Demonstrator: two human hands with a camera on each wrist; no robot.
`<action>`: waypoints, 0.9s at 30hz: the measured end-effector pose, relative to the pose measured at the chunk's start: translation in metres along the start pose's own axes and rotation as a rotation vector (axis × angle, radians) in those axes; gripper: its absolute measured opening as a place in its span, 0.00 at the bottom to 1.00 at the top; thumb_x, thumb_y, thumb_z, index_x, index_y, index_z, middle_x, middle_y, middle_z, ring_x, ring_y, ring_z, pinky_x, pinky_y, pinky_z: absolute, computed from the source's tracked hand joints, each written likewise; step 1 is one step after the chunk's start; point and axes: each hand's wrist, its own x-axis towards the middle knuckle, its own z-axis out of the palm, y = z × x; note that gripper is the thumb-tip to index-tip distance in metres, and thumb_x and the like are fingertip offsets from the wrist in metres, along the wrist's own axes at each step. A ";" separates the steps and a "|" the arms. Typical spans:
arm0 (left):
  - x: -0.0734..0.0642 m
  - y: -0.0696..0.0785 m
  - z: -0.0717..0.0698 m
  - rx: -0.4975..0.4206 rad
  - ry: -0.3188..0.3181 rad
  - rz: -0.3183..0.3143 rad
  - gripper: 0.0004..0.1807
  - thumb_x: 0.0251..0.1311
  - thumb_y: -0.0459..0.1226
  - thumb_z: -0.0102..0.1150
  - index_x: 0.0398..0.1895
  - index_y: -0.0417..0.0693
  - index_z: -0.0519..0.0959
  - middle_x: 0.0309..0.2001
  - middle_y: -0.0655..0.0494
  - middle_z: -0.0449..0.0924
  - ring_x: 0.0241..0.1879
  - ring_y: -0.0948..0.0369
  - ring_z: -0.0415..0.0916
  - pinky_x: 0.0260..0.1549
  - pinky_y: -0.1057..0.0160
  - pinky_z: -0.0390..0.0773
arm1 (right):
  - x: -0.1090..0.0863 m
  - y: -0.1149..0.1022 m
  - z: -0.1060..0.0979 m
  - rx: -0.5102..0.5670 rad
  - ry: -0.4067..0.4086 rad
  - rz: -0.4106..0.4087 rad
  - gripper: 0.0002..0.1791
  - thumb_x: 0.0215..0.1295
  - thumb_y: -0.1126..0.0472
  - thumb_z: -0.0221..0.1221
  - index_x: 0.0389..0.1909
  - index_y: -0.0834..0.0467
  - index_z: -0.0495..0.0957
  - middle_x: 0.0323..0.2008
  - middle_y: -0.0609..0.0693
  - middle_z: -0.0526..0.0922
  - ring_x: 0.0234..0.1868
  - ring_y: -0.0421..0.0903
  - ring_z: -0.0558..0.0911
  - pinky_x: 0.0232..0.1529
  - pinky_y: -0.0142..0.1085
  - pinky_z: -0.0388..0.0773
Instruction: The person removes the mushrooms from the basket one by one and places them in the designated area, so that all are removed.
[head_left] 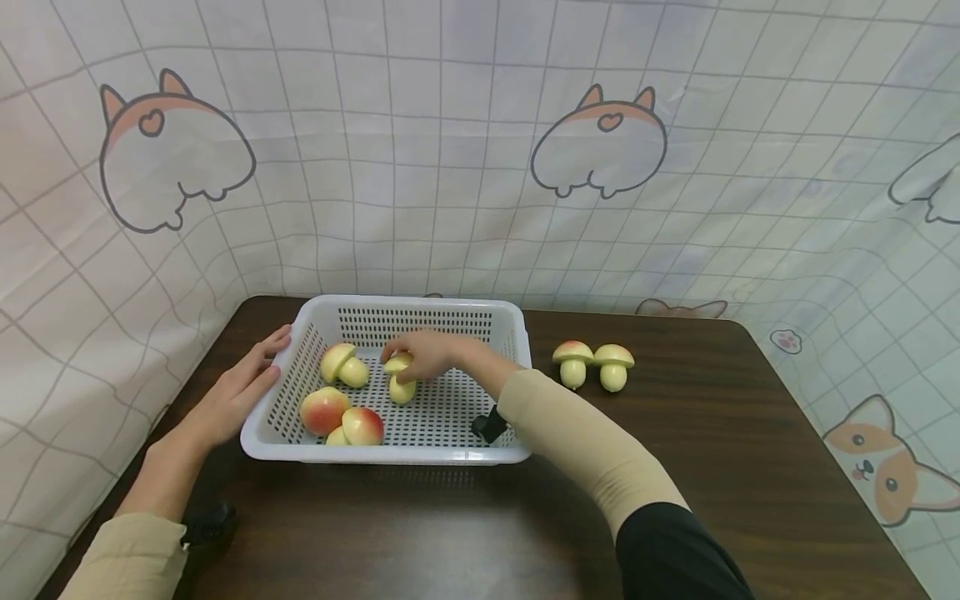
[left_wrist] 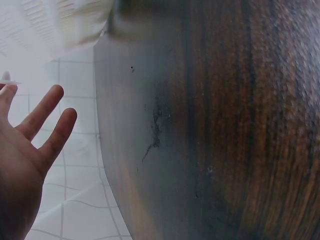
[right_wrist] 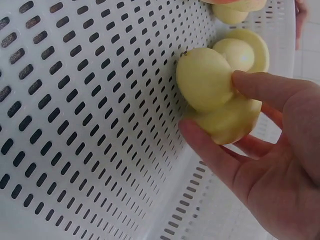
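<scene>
In the white basket (head_left: 390, 455) on the table (head_left: 412, 542) we note the right hand (head_left: 431, 352) holding a mushroom-shaped piece (head_left: 402, 391) in a pinching grip, left hand (head_left: 232, 392), fingers extended, touching the basket's left side.

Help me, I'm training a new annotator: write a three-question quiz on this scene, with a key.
1. Count: how many mushrooms are on the table outside the basket?

2. True or false: the left hand is holding a mushroom.

3. Choose: where is the mushroom that the right hand holds?
A) inside the basket
B) over the bare table, right of the basket
C) behind the basket

Key:
1. Two, side by side to the right of the basket in the head view.
2. False; it is at the basket's left side, fingers extended.
3. A
</scene>
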 end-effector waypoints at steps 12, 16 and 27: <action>0.002 0.000 0.001 0.001 -0.006 -0.010 0.27 0.78 0.36 0.45 0.78 0.44 0.59 0.80 0.44 0.54 0.55 0.79 0.68 0.41 0.73 0.76 | 0.000 0.004 -0.002 0.026 -0.053 -0.071 0.22 0.75 0.62 0.60 0.68 0.56 0.75 0.55 0.54 0.78 0.45 0.45 0.79 0.39 0.38 0.83; 0.002 0.000 0.001 0.000 -0.007 -0.005 0.27 0.78 0.35 0.45 0.77 0.43 0.60 0.79 0.42 0.54 0.53 0.82 0.67 0.39 0.70 0.79 | -0.002 0.004 -0.004 0.047 -0.004 -0.078 0.22 0.72 0.62 0.62 0.66 0.57 0.77 0.55 0.53 0.77 0.47 0.45 0.78 0.38 0.35 0.82; 0.000 0.000 0.000 0.001 0.003 -0.007 0.26 0.78 0.35 0.45 0.77 0.44 0.60 0.79 0.43 0.55 0.58 0.81 0.64 0.42 0.75 0.74 | -0.013 0.003 -0.017 0.141 0.051 -0.126 0.22 0.70 0.62 0.66 0.64 0.57 0.79 0.57 0.53 0.78 0.47 0.46 0.78 0.41 0.43 0.84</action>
